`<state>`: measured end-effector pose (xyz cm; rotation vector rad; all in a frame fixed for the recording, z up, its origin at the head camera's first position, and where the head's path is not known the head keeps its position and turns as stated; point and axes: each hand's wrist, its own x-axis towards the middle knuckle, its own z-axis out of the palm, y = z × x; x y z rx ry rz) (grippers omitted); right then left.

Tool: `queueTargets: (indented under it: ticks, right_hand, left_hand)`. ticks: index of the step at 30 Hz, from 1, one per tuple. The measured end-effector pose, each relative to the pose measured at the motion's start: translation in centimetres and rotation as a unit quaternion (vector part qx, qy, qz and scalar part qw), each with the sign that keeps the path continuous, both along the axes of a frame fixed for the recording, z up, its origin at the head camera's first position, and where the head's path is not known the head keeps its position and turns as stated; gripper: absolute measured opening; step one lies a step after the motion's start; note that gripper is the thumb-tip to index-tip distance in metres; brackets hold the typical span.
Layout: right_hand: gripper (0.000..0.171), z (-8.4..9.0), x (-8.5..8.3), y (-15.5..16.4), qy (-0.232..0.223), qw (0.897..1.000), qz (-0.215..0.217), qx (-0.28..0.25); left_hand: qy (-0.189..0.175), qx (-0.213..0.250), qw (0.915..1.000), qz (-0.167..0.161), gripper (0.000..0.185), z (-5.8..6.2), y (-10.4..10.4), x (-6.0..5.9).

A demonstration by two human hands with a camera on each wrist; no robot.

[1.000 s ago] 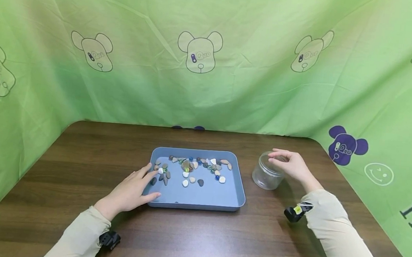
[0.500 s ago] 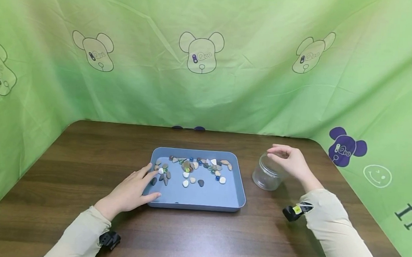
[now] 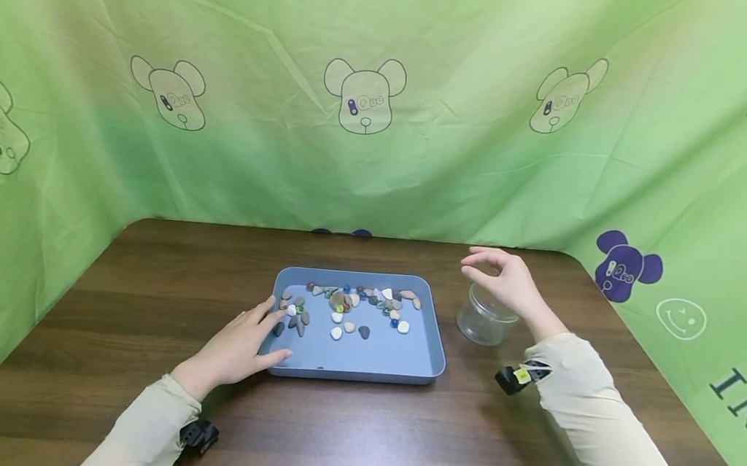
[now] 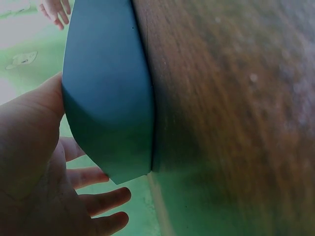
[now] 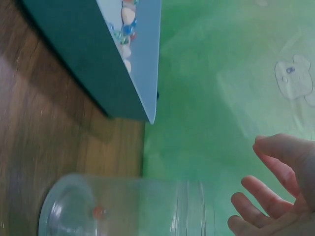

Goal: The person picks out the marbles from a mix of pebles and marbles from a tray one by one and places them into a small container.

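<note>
The left hand (image 3: 237,347) lies flat with relaxed fingers against the near left corner of the blue tray (image 3: 363,360), which holds scattered pebbles (image 3: 348,310). Right of the tray stands a clear jar (image 3: 483,322). The right hand (image 3: 504,280) hovers above it, loosely curled, grasping nothing.

the blue tray (image 3: 427,340) lies flat on the table, with small stones and glass beads (image 3: 348,308) scattered over its far half. just right of it stands an upright clear jar (image 3: 481,325), lidless, with one small red bead (image 5: 98,212) inside.
</note>
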<state>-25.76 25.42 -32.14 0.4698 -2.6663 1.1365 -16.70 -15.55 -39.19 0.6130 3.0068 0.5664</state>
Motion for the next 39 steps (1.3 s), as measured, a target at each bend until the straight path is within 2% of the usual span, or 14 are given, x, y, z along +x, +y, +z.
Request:
queueTargets:
  ticks: [11,17,24,32,39]
  right_hand:
    - [0.023,-0.1,-0.3,-2.9,-0.053,0.997,0.045,-0.014]
    - [0.025,0.1,-0.2,-4.4,-0.076,0.995,0.055,-0.030]
    - [0.025,-0.3,-0.8,-5.6,-0.084,0.993,0.065,-0.041]
    - [0.021,-0.7,-1.4,-6.7,-0.071,0.994,0.074,-0.024]
    - [0.023,-1.2,-2.2,-7.6,-0.084,0.993,0.077,-0.023]
  left_hand:
    - [0.003,-0.001,1.0000,0.003,0.067,0.0,0.0,0.0]
    - [0.003,0.000,1.0000,0.003,0.067,0.0,0.1,0.1]
    - [0.005,0.000,1.0000,0.001,0.065,0.2,0.2,0.1]
    - [0.006,-0.001,1.0000,-0.002,0.066,0.0,0.1,0.1]
    - [0.003,0.000,1.0000,-0.001,0.066,0.0,0.1,0.0]
